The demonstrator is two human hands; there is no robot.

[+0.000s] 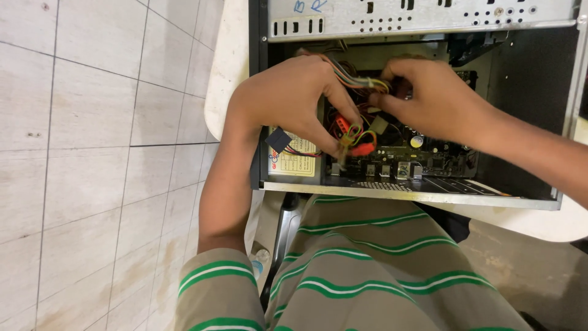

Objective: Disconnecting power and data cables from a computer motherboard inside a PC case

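A person in a green-striped beige shirt leans over an open desktop computer case (306, 184) lying on a pale table (226, 73). Its side panel is already off, baring the dark motherboard (404, 153), and a loose bundle of coloured power cables (358, 78) hangs inside, apparently not yet plugged in. The left hand (291, 98) reaches in from the case's left wall, wrist bent, fingers pinched shut on the cables, thumb pressing down near a red connector (361, 147). The right hand (432, 98) comes from the right, forearm angled across the case, fingertips closed on the same bundle by its white plug
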